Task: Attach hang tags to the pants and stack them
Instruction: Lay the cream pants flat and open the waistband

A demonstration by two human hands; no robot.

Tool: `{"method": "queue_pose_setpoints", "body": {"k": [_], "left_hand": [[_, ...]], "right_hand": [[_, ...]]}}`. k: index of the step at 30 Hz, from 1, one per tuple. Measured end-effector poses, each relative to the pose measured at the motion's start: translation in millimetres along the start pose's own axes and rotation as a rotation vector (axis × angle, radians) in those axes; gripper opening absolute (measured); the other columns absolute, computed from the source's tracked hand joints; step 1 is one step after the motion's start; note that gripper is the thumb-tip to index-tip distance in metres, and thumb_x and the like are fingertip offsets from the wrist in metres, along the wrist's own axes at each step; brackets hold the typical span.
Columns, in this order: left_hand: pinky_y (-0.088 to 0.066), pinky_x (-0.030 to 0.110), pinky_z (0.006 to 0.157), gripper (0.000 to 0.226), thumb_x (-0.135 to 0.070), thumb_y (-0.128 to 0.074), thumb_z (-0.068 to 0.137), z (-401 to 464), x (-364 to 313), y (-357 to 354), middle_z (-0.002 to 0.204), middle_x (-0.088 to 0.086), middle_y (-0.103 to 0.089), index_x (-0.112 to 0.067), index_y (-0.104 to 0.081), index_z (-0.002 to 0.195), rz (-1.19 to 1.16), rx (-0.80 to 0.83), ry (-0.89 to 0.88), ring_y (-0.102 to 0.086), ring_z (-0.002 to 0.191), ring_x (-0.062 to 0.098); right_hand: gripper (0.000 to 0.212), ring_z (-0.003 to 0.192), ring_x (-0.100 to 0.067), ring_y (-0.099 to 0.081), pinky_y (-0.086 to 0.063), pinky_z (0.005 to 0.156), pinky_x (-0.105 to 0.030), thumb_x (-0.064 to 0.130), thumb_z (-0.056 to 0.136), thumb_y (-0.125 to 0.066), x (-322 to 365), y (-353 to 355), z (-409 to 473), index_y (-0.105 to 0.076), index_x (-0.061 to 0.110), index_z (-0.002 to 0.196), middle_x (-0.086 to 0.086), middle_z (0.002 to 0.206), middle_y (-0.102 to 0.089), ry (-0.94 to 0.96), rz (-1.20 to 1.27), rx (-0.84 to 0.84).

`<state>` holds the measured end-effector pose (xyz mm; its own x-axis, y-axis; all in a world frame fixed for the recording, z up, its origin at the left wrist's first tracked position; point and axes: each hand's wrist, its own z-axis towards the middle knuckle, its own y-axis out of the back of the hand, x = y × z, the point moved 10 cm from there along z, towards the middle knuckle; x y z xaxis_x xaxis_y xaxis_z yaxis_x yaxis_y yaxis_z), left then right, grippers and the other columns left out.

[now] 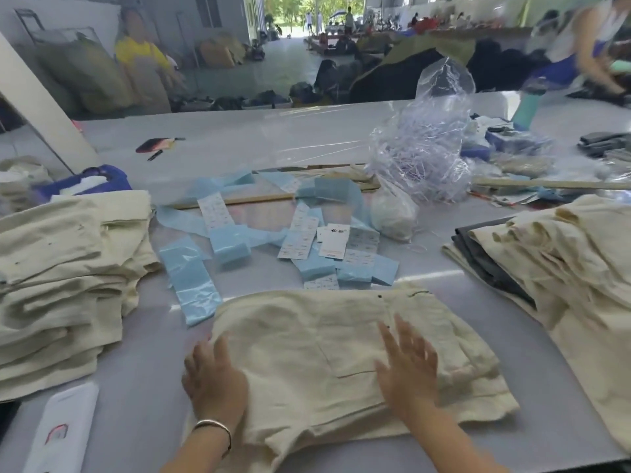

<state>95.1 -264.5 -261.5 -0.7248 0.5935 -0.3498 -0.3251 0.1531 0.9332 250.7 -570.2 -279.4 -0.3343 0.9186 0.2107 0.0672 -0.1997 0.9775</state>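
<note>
Grey and broad, the desk (239, 138) is sitting in an open workshop hall. Along its left edge a stack of folded cream pants (65, 285) is rising, and a looser heap of pants (560, 261) is lying along the right edge. One folded pair of pants (317, 339) is resting at the near edge, in the middle. Both hands are lying on it: the left hand (213, 377) is pressing its left fold with fingers loosely bent, grasping nothing, and the right hand (408, 363) is spreading flat and released. Hang tags (333, 241) and blue bags (191, 281) are scattering mid-desk, beyond the pair. The cloth looks soft, light and floppy, so taking it by the folded edges with both hands should be keeping it square.
</note>
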Motion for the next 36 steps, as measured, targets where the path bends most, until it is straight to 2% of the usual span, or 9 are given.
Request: {"method": "queue_pose_setpoints", "body": {"k": [4, 7, 13, 17, 20, 24, 28, 31, 36], "left_hand": [[-0.04, 0.04, 0.095, 0.03, -0.013, -0.075, 0.071, -45.2, -92.2, -16.8, 0.115, 0.01, -0.065, -0.011, -0.072, 0.101, -0.178, -0.011, -0.518, -0.06, 0.105, 0.038], [-0.051, 0.032, 0.085, 0.025, -0.026, -0.065, 0.076, -80.9, -130.2, -35.8, 0.103, 0.005, -0.068, -0.013, -0.073, 0.095, -0.208, 0.09, -0.723, -0.067, 0.089, 0.03], [-0.047, 0.031, 0.083, 0.018, -0.035, -0.063, 0.086, -62.9, -137.4, -66.9, 0.104, -0.001, -0.059, -0.019, -0.065, 0.095, -0.137, 0.286, -0.475, -0.057, 0.097, 0.023], [-0.052, 0.036, 0.072, 0.031, -0.037, -0.055, 0.097, -65.8, -177.3, -79.0, 0.081, 0.003, -0.068, -0.009, -0.062, 0.085, -0.821, 0.72, -0.092, -0.064, 0.075, 0.019], [-0.049, 0.031, 0.059, 0.025, -0.029, -0.061, 0.095, -73.8, -195.1, -92.6, 0.072, 0.009, -0.057, -0.009, -0.056, 0.08, -1.073, 0.746, 0.159, -0.056, 0.065, 0.02], [-0.042, 0.027, 0.054, 0.015, 0.0, -0.057, 0.084, -71.9, -195.1, -102.3, 0.066, 0.009, -0.054, -0.008, -0.056, 0.071, -0.975, 0.631, 0.18, -0.048, 0.062, 0.018], [-0.049, 0.022, 0.056, 0.017, -0.007, -0.053, 0.096, -71.5, -210.2, -110.7, 0.073, 0.007, -0.061, -0.006, -0.066, 0.085, -1.104, 0.631, 0.222, -0.055, 0.06, 0.012], [-0.047, 0.021, 0.054, 0.018, -0.013, -0.055, 0.097, -67.5, -215.4, -116.1, 0.073, 0.007, -0.061, -0.002, -0.066, 0.088, -1.05, 0.588, 0.193, -0.053, 0.059, 0.012], [-0.048, 0.024, 0.054, 0.01, -0.011, -0.062, 0.09, -70.4, -207.6, -108.1, 0.067, 0.002, -0.064, -0.014, -0.051, 0.089, -0.964, 0.383, 0.166, -0.056, 0.054, 0.009]], "right_hand": [[0.078, 0.133, -0.031, -0.033, -0.032, 0.107, -0.045, 0.05, 0.084, -0.062, -91.6, 32.1, 6.5, -0.027, 0.019, 0.147, -0.012, 0.149, -0.031, -0.472, 0.152, -0.05], [0.068, 0.122, -0.032, -0.049, -0.044, 0.097, -0.042, 0.039, 0.082, -0.07, -113.7, 22.9, 14.5, -0.043, 0.012, 0.138, -0.011, 0.138, -0.046, -0.538, 0.395, 0.053], [0.049, 0.097, -0.025, -0.06, -0.048, 0.083, -0.038, 0.013, 0.076, -0.063, -83.2, 49.1, 25.7, -0.057, 0.02, 0.124, -0.002, 0.108, -0.066, -0.37, 0.623, -0.011], [0.029, 0.075, -0.015, -0.063, -0.045, 0.062, -0.023, 0.012, 0.073, -0.056, 15.5, 84.7, 10.7, -0.072, 0.023, 0.094, 0.006, 0.08, -0.071, 0.217, 0.461, -0.144], [0.014, 0.056, -0.026, -0.059, -0.035, 0.051, -0.025, 0.009, 0.065, -0.054, 51.5, 75.2, -2.1, -0.068, 0.013, 0.065, -0.004, 0.061, -0.066, 0.465, 0.392, -0.076], [0.024, 0.078, -0.017, -0.063, -0.048, 0.069, -0.032, 0.013, 0.08, -0.051, 11.7, 49.6, 8.6, -0.074, 0.017, 0.085, 0.003, 0.083, -0.073, 0.297, 0.528, 0.114], [0.013, 0.067, -0.012, -0.06, -0.049, 0.063, -0.034, 0.008, 0.08, -0.063, -51.0, 67.1, 22.8, -0.069, 0.019, 0.076, 0.009, 0.069, -0.066, 0.133, 0.556, -0.057], [0.008, 0.066, -0.009, -0.059, -0.051, 0.065, -0.033, 0.017, 0.079, -0.07, -80.6, 58.4, 28.2, -0.065, 0.023, 0.077, 0.012, 0.069, -0.064, 0.024, 0.519, -0.017], [0.037, 0.089, -0.011, -0.063, -0.05, 0.079, -0.027, 0.03, 0.078, -0.073, -76.3, 35.1, 37.5, -0.066, 0.03, 0.114, 0.012, 0.099, -0.07, 0.085, 0.47, 0.169]]}}
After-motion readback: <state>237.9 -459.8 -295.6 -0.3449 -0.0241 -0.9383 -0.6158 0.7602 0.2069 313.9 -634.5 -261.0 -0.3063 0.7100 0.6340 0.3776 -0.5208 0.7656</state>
